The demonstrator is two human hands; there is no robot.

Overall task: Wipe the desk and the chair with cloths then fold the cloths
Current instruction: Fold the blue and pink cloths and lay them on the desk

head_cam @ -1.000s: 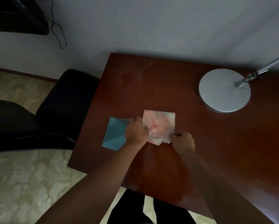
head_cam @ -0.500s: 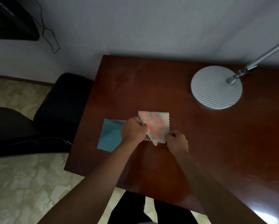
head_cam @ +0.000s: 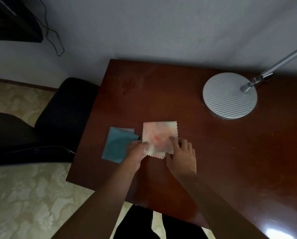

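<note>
Directly in front of both hands, on the desk (head_cam: 213, 152), lies the pink cloth (head_cam: 159, 137), flat and almost square, with its zigzag edges at the near side and the right side. The left hand (head_cam: 135, 153) holds its near left corner; the fingers look curled on the edge, but if they really pinch it I cannot tell for sure. The right hand (head_cam: 181, 153) lies on the near right part with straight, spread fingers, pressing the cloth down. The two hands are apart, one at each near corner, so the cloth extends away from them toward the wall (both hands are equally close to it). I judge the next fold would go across, from one hand's side to the other's. Just left of the left hand lies the blue cloth (head_cam: 116, 144), already folded. The chair (head_cam: 58, 118) stands further left, beside the desk, and the lamp base (head_cam: 229, 95) is far to the right, behind the right hand.
</note>
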